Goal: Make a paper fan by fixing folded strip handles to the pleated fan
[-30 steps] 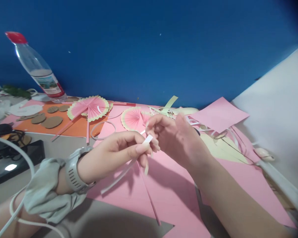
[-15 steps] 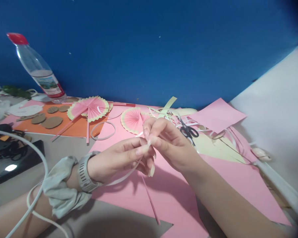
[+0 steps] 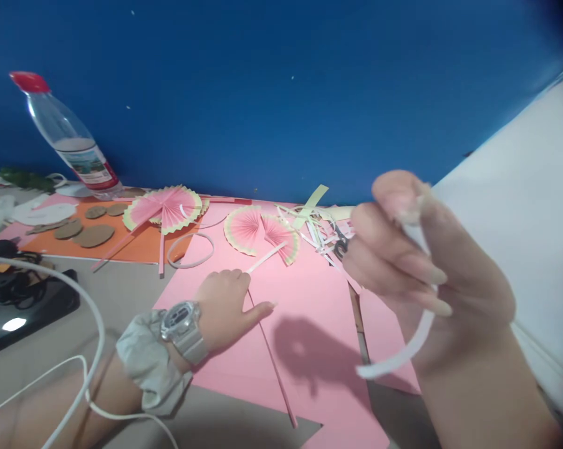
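Note:
My left hand rests palm down on the pink paper, its thumb stretched away from the fingers. The fingertips are hidden beneath it. A narrow white strip sticks out in front of its knuckles towards a folded pink fan with a pale green edge. A thin pink paper stick runs from beside this hand towards me. Raised close to the camera at the right, my right hand pinches a white paper strip between thumb and forefinger; its lower end hangs in a curl.
Another pleated fan with pink sticks lies on orange paper, near cardboard discs. A bottle stands against the blue wall. Black scissors lie among paper scraps. A white cable crosses my left forearm.
My hands were together, both pinching at a pale strip; now they are apart. The right hand has risen to the right with a white strip; the left has come down onto the pink paper.

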